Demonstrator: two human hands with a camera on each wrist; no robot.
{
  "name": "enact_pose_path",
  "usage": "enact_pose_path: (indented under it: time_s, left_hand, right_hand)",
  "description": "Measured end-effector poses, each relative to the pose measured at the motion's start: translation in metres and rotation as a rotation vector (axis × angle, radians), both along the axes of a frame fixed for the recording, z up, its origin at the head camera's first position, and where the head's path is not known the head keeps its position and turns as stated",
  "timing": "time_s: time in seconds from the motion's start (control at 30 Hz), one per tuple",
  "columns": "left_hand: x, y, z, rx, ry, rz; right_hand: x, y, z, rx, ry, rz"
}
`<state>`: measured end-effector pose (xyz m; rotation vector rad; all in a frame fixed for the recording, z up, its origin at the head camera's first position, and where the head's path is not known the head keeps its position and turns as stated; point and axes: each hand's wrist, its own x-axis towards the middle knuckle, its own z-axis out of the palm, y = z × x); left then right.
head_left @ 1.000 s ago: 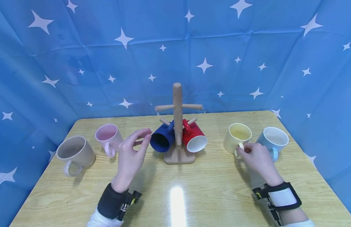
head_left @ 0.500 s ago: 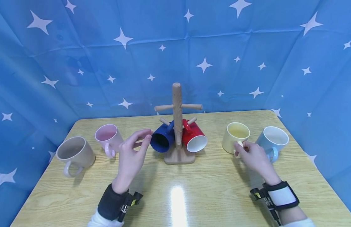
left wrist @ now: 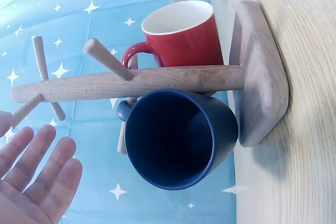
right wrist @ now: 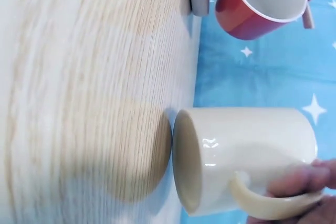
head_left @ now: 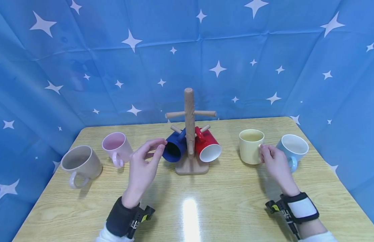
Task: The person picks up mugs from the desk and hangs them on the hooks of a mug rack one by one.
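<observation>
My right hand (head_left: 276,163) pinches the handle of the pale yellow mug (head_left: 249,148) on the right. In the right wrist view, the underside of that mug shows towards the tabletop, with a shadow beside it. My left hand (head_left: 144,164) is in front of the wooden mug tree (head_left: 189,104), near the blue mug (head_left: 171,149). In the left wrist view, its relaxed fingers (left wrist: 60,156) stay apart from the blue mug and hold nothing. Blue and red mugs hang by their handles from the lower pegs; the red mug (head_left: 209,149) is on the right.
A light blue mug (head_left: 291,149) stands just right of my right hand. On the left stand a pink mug (head_left: 121,149) and a grey-beige mug (head_left: 91,164). A blue star-patterned cloth (head_left: 162,30) hangs behind the wooden table (head_left: 229,201).
The yellow mug has turned so its handle points right, and my right hand has turned with it, after a small shift left. My left hand has moved slightly right.
</observation>
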<state>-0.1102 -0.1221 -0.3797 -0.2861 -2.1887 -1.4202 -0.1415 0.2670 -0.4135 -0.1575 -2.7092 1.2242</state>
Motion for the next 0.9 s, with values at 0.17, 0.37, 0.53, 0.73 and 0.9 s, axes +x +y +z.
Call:
enact_pose_path:
  time_s: [0.17,0.37,0.53,0.73,0.9]
  left_hand:
    - [0.002,0.001,0.005,0.044,-0.059,-0.024]
    - [0.005,0.003,0.012,0.155,-0.166,-0.098]
    - [0.007,0.007,0.018,0.175,-0.186,-0.127]
    - [0.008,0.013,0.023,0.159,-0.178,-0.132]
    - [0.007,0.021,0.028,0.127,-0.135,-0.129]
  right_hand:
    - [0.001,0.003,0.001,-0.104,-0.017,-0.033]
    - [0.004,0.004,0.008,-0.306,-0.060,-0.098]
    - [0.006,-0.002,0.018,-0.563,0.005,-0.157]
    - [0.010,-0.015,0.037,-0.783,0.079,-0.158]
    - [0.013,-0.025,0.053,-0.867,0.087,-0.112]
